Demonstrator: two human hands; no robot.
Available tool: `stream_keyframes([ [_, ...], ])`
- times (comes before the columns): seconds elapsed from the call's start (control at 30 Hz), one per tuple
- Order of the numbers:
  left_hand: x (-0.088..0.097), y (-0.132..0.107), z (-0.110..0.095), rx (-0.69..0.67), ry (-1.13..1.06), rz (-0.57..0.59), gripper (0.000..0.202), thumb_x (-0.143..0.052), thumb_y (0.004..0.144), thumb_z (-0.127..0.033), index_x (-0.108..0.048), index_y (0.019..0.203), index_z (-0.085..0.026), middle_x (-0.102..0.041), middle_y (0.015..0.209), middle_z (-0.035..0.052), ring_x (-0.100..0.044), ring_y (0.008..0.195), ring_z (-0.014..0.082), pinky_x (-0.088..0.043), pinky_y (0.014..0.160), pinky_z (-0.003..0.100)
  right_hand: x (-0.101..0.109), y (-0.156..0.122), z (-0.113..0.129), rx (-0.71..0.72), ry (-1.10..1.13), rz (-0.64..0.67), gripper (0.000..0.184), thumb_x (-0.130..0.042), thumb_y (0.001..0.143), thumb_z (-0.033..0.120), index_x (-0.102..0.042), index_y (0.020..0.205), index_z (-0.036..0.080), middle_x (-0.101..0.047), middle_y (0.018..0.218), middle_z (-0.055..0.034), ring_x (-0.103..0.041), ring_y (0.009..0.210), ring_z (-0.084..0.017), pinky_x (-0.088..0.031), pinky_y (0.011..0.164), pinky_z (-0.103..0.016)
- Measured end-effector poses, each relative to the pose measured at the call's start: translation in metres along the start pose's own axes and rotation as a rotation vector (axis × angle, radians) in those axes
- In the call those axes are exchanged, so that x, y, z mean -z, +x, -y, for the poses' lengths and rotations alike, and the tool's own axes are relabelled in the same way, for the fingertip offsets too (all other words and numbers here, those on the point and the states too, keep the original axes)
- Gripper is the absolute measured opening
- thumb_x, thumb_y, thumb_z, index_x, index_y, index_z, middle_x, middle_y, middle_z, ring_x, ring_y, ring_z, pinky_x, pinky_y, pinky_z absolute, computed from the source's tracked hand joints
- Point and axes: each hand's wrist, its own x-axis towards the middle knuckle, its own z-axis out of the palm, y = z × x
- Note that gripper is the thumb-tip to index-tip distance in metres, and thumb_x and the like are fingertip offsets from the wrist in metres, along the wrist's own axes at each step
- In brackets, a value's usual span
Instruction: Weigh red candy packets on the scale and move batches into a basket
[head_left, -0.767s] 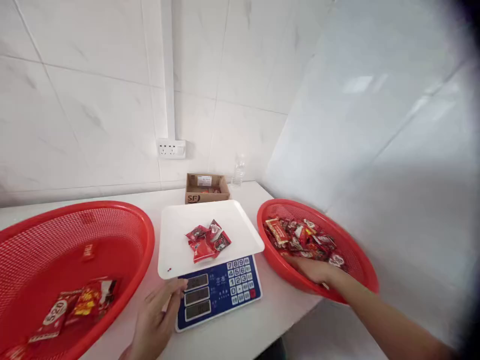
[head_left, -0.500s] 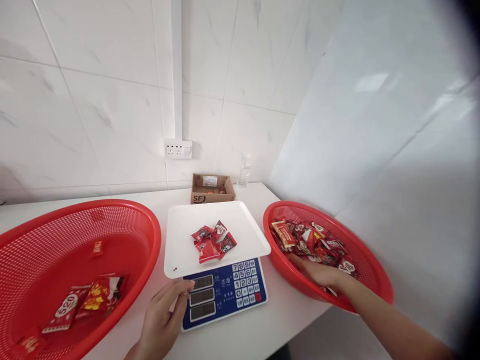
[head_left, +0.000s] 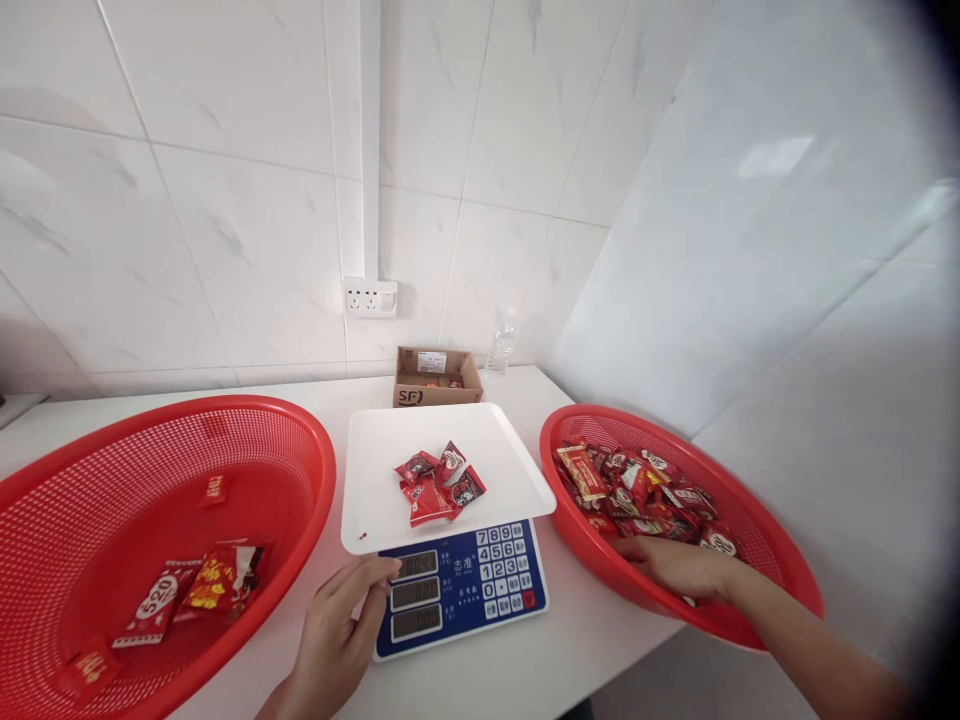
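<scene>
A blue digital scale [head_left: 480,585] with a white weighing tray [head_left: 390,480] stands in the middle of the white table. A few red snack packets [head_left: 439,485] lie on the tray. My left hand [head_left: 337,635] rests at the scale's front left corner, fingers touching beside the displays, holding nothing. My right hand [head_left: 679,565] reaches into the right red basket [head_left: 765,540], lying among its many red snack packets [head_left: 637,485]; whether it grips one is hidden.
A large red basket [head_left: 300,440] on the left holds a few packets [head_left: 195,585]. A small cardboard box [head_left: 435,375] and a clear bottle [head_left: 501,345] stand by the tiled wall, under a socket [head_left: 370,297]. A white wall runs along the right.
The view has shifted, so everything sits further right and lower in frame. Both hands keep their places at the scale and in the right basket.
</scene>
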Motion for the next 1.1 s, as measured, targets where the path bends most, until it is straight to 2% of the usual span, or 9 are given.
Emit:
stream_keyframes([
  [0.1,0.001,0.000,-0.001,-0.004,0.003,0.002,0.018,-0.049,0.085,-0.012,-0.060,0.094,-0.022,-0.066,0.075,-0.0006,-0.065,0.068,0.0092,-0.053,0.064,0.015,0.004,-0.002,-0.008,-0.007,0.001,0.081,0.024,-0.053,0.075,0.030,-0.072,0.084,0.019,-0.070,0.076,-0.0054,-0.059,0.060,-0.016,-0.047,0.055,-0.026],
  [0.17,0.001,0.000,-0.001,-0.007,0.008,-0.003,0.018,-0.049,0.085,-0.012,-0.061,0.094,-0.022,-0.066,0.075,-0.0005,-0.065,0.068,0.0093,-0.053,0.064,0.015,0.008,-0.006,-0.010,-0.028,0.006,0.034,0.029,-0.055,0.076,0.037,-0.071,0.090,0.019,-0.070,0.082,-0.0074,-0.061,0.064,-0.018,-0.048,0.058,-0.028],
  [0.33,0.001,0.002,-0.002,-0.017,0.007,0.000,0.019,-0.049,0.085,-0.011,-0.060,0.094,-0.022,-0.066,0.074,-0.0004,-0.064,0.066,0.0093,-0.052,0.062,0.015,0.016,-0.024,-0.006,0.106,0.102,-0.009,0.051,-0.059,0.074,0.052,-0.065,0.114,0.022,-0.065,0.112,-0.0112,-0.060,0.101,-0.027,-0.051,0.078,-0.033],
  [0.47,0.002,0.002,-0.003,-0.004,-0.003,0.008,0.018,-0.049,0.085,-0.011,-0.060,0.093,-0.022,-0.065,0.075,0.0000,-0.064,0.067,0.0093,-0.052,0.062,0.015,0.019,-0.032,-0.002,0.105,0.136,-0.021,0.042,-0.063,0.074,0.049,-0.066,0.109,0.026,-0.068,0.104,-0.0073,-0.064,0.091,-0.025,-0.052,0.073,-0.031],
  [0.6,0.003,0.001,-0.005,-0.009,-0.006,0.004,0.019,-0.049,0.084,-0.010,-0.061,0.093,-0.022,-0.065,0.075,0.0006,-0.064,0.067,0.0099,-0.052,0.061,0.015,0.029,-0.032,0.010,0.112,0.294,-0.239,0.033,-0.064,0.074,0.048,-0.067,0.096,0.023,-0.070,0.097,-0.0053,-0.064,0.096,-0.024,-0.051,0.085,-0.031],
  [0.73,0.003,0.001,-0.006,-0.014,-0.010,0.001,0.019,-0.049,0.084,-0.011,-0.062,0.093,-0.022,-0.066,0.074,0.0008,-0.064,0.065,0.0101,-0.052,0.060,0.016,0.028,-0.022,0.045,0.208,0.457,-0.564,0.044,-0.068,0.069,0.052,-0.062,0.100,0.022,-0.069,0.099,-0.0064,-0.066,0.091,-0.023,-0.053,0.080,-0.033],
  [0.8,0.003,0.002,-0.006,-0.010,-0.004,-0.003,0.018,-0.048,0.085,-0.012,-0.062,0.092,-0.021,-0.066,0.073,0.0014,-0.065,0.065,0.0107,-0.052,0.060,0.016,0.017,-0.008,0.074,0.329,0.503,-0.612,0.044,-0.066,0.070,0.053,-0.062,0.100,0.021,-0.068,0.101,-0.0075,-0.065,0.091,-0.022,-0.053,0.080,-0.033],
  [0.97,0.002,0.003,-0.006,-0.004,0.005,-0.022,0.017,-0.049,0.085,-0.013,-0.062,0.091,-0.021,-0.067,0.072,0.0014,-0.065,0.064,0.0112,-0.053,0.061,0.017,-0.030,0.047,0.144,0.552,0.587,-0.503,0.038,-0.064,0.071,0.044,-0.062,0.099,0.018,-0.069,0.094,-0.0061,-0.064,0.081,-0.018,-0.052,0.074,-0.034],
  [1.1,0.004,0.003,-0.007,-0.015,-0.006,-0.041,0.018,-0.049,0.084,-0.012,-0.062,0.091,-0.021,-0.068,0.074,0.0017,-0.065,0.065,0.0108,-0.053,0.060,0.017,-0.061,0.084,0.173,0.596,0.592,-0.431,0.029,-0.058,0.075,0.034,-0.060,0.099,0.019,-0.069,0.089,-0.0031,-0.064,0.078,-0.017,-0.053,0.072,-0.034],
])
